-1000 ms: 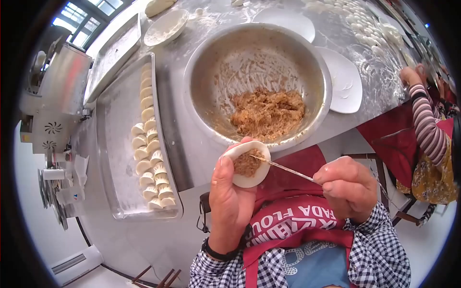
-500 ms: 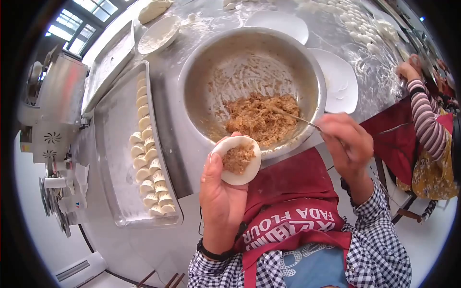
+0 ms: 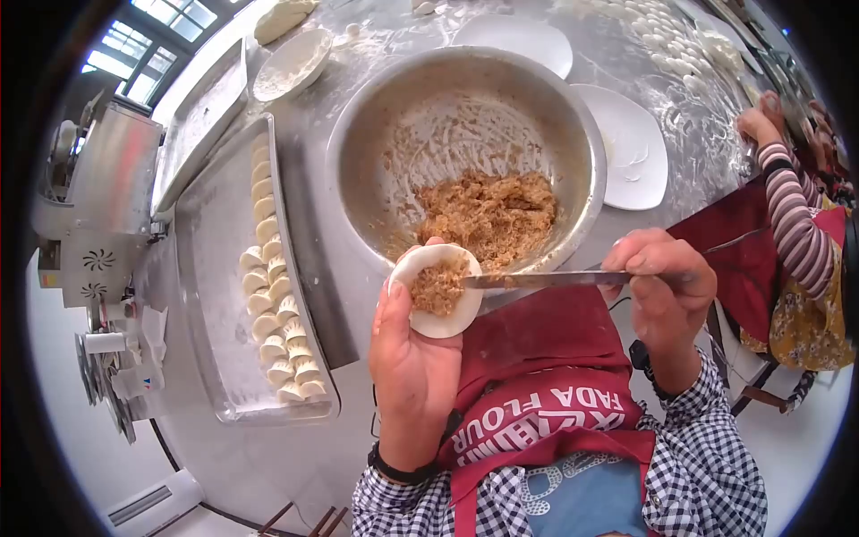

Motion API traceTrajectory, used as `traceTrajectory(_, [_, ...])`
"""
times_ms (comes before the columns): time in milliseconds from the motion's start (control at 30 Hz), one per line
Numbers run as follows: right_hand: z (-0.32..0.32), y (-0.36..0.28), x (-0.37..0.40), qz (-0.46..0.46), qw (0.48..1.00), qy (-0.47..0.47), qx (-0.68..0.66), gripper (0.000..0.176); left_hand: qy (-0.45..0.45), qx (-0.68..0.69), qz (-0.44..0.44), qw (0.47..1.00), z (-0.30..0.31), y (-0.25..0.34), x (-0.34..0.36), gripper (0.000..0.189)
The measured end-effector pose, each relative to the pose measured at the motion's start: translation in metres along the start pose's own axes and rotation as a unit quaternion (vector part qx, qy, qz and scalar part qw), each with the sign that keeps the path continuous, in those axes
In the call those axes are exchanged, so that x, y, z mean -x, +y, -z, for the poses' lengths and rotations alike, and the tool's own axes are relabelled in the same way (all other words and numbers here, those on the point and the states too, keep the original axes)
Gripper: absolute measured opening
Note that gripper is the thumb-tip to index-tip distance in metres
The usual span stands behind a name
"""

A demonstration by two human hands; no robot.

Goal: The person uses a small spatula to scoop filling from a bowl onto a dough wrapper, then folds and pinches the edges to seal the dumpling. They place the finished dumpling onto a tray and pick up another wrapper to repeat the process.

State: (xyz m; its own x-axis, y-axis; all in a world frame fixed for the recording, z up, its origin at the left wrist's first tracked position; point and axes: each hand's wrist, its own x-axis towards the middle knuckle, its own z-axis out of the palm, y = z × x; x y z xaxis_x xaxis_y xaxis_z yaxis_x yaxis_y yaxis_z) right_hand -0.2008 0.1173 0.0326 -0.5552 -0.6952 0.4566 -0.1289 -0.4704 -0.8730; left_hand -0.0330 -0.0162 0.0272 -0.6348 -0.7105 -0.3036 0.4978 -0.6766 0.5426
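My left hand [image 3: 413,376] holds a round white dough wrapper [image 3: 458,320] with brown filling [image 3: 438,288] in its middle. Pinched in the fingers of my right hand [image 3: 667,277] is a flat metal spatula [image 3: 546,279], its tip touching the right side of the filling on the wrapper. Just beyond both hands stands a large metal bowl [image 3: 358,170] with a mass of brown filling [image 3: 492,215] in its near part.
At left, a metal tray [image 3: 215,331] bears rows of folded dumplings [image 3: 288,333]. White plates [image 3: 631,148] and a floury dish [image 3: 291,67] surround the bowl. A co-worker's hand and striped sleeve [image 3: 796,224] are at right, near many dough pieces [image 3: 658,40].
My right hand has moved down and slightly right, bringing the spatula out of the bowl onto the wrapper's filling. My left hand has shifted slightly up and left.
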Motion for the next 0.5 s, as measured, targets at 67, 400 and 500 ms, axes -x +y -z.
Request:
traceTrajectory(67, [-0.0016,0.0009,0.0019,-0.001,1.0,-0.018,-0.003,0.011,0.001,0.006,-0.002,1.0,-0.0002,-0.0003,0.0006,0.039])
traceTrajectory(400, [-0.007,0.0027,0.0022,0.016,0.998,-0.02,0.049,0.013,-0.008,0.02,-0.007,1.0,0.0013,-0.0017,0.0018,0.039])
traceTrajectory(500, [-0.0089,0.0032,0.0019,0.023,0.998,-0.007,0.063,0.013,-0.005,0.024,-0.008,1.0,0.0025,-0.0021,0.0012,0.039])
